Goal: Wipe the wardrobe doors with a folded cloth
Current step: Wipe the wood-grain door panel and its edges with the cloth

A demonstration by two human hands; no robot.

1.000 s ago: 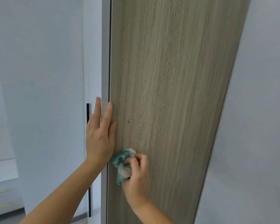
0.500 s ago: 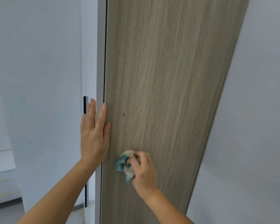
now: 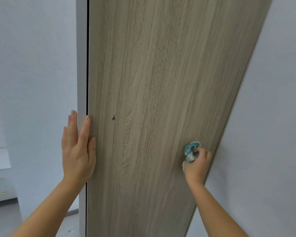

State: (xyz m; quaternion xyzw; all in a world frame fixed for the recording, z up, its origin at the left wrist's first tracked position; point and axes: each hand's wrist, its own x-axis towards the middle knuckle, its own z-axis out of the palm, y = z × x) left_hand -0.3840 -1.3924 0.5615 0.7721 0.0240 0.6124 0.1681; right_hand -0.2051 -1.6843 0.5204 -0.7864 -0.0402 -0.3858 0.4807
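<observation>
Gripping the bunched cloth [image 3: 191,150] against the wardrobe door [image 3: 161,100], right hand [image 3: 196,165]; left hand [image 3: 78,147] flat, fingers straight.

**One head-worn view, close in**

I have a single wide-angle camera, worn on the head, looking forward and slightly down. It sits near the wardrobe door [image 3: 161,100], which fills the middle of the frame. The left hand [image 3: 77,151] and right hand [image 3: 196,165] show in the lower half.

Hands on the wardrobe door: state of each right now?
Left hand: open, fingers straight, pressed on the wardrobe door at its left edge.
Right hand: closed around the cloth, held against the door.
</observation>
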